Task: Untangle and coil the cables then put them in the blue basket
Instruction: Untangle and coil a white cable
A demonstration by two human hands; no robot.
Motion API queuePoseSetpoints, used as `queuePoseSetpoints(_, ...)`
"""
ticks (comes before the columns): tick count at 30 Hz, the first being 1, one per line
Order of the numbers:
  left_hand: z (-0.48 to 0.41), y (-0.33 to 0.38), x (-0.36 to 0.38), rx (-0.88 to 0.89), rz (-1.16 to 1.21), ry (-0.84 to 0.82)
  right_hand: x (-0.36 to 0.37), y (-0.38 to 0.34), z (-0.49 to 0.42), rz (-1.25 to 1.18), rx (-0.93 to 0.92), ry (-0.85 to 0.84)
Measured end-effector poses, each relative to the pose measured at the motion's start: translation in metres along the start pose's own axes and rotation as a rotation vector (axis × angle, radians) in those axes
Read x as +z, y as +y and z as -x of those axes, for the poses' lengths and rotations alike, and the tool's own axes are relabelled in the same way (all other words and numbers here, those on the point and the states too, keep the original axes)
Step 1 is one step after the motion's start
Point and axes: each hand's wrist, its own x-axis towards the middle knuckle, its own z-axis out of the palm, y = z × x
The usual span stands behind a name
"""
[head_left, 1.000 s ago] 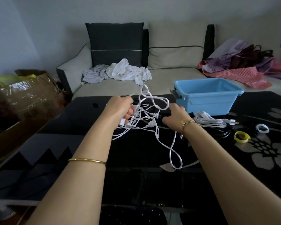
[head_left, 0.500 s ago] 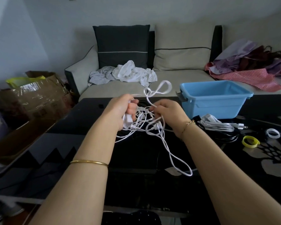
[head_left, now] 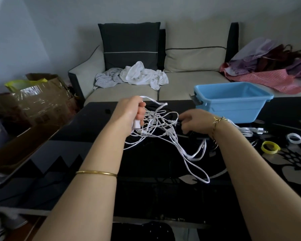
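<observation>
Right hand has drawn off the tangled cables, grasp indeterminate; left hand grips them. Untangling is unfinished; no cable shows in the blue basket.

Grey wall, beige sofa, dark cushion, black glass table

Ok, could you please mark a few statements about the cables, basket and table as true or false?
1. The left hand grips the tangled white cables. True.
2. Cables already lie in the blue basket. False: no cable shows inside it.
3. Crumpled white clothes lie on the sofa. True.
4. The yellow ring sits on the sofa. False: it lies on the black table.
</observation>
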Motion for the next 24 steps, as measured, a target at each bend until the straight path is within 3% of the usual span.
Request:
queuePoseSetpoints(2,0.003,0.000,0.007,0.002,-0.063,-0.031,0.000,-0.006,-0.002,-0.173,-0.057,0.232)
queuePoseSetpoints(4,0.005,-0.002,0.013,-0.008,-0.097,-0.066,0.002,-0.014,-0.005,-0.411,-0.081,0.308)
queuePoseSetpoints(7,0.003,-0.004,0.019,-0.023,-0.101,-0.094,0.011,-0.020,-0.007,-0.543,-0.092,0.150)
queuePoseSetpoints(10,-0.001,-0.005,0.023,-0.041,-0.109,-0.129,0.024,-0.013,-0.016,-0.558,-0.136,0.179)
queuePoseSetpoints(13,-0.004,-0.005,0.024,-0.159,-0.015,-0.302,0.026,-0.008,-0.022,-0.909,-0.081,0.243)
queuePoseSetpoints(17,-0.011,-0.004,0.016,-0.300,0.292,-0.486,0.012,0.006,-0.022,-1.284,-0.016,0.272)
queuePoseSetpoints(24,-0.013,-0.008,0.025,-0.264,0.195,-0.386,0.025,-0.007,-0.019,-1.201,-0.098,-0.023)
